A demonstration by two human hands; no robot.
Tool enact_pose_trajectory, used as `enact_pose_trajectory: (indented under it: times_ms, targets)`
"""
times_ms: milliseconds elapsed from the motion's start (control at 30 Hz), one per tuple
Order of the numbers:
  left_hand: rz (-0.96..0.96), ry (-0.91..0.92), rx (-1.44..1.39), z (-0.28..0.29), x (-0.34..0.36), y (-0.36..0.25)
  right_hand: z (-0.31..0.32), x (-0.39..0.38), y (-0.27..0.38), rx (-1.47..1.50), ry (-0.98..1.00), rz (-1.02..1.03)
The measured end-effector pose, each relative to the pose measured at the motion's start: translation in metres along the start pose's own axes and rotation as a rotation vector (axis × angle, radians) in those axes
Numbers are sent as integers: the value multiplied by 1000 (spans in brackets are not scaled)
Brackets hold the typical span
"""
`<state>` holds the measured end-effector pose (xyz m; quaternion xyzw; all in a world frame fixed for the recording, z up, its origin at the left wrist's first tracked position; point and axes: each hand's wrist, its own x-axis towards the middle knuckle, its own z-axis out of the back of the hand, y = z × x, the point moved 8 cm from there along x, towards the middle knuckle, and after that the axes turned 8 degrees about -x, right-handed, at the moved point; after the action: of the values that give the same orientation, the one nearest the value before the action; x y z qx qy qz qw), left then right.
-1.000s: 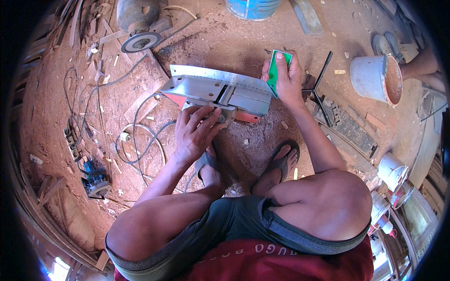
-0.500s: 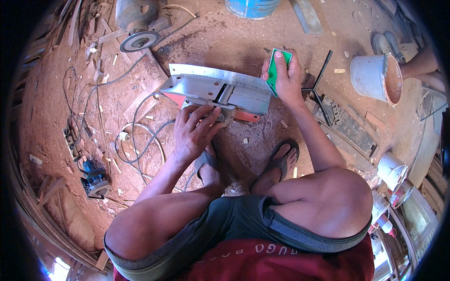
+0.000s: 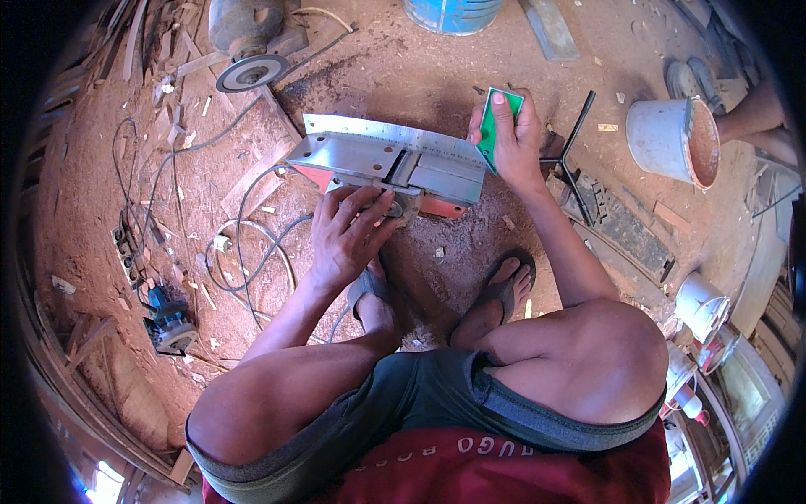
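An electric planer (image 3: 353,153) rests upside down ahead of my feet, its flat metal sole facing up and the blade slot across its middle. My left hand (image 3: 348,231) is at its near side, fingers curled over the round metal part by the slot. In my right hand (image 3: 516,139) is the green handle of a try square (image 3: 488,139), thumb along its face. The square's ruled steel blade stands on edge along the far side of the sole. Fingers of my left hand partly cover the planer's near side.
A bench grinder (image 3: 250,71) and a blue bucket (image 3: 453,15) stand at the far side. Right of my hand lie a black three-armed wrench (image 3: 571,160) and a white bucket (image 3: 663,139), near another person's leg (image 3: 756,118). Cords (image 3: 243,227) and a blue power tool (image 3: 168,323) lie left.
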<state>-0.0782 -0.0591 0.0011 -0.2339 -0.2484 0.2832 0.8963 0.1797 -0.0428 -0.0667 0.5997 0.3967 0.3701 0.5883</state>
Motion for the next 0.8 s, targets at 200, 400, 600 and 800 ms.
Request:
enact_pose_trajectory:
  times_ms: [200, 400, 600, 800]
  targets:
    - [-2, 7, 18, -1, 0, -2, 1, 0, -3, 3, -9, -20]
    - [-6, 19, 10, -1, 0, -2, 1, 1, -3, -9, -12, -27]
    - [-10, 21, 14, 0, -1, -3, 1, 1, -4, 12, -7, -7]
    - [-3, 30, 7, 0, -3, -1, -1, 0, 1, -6, -7, -14]
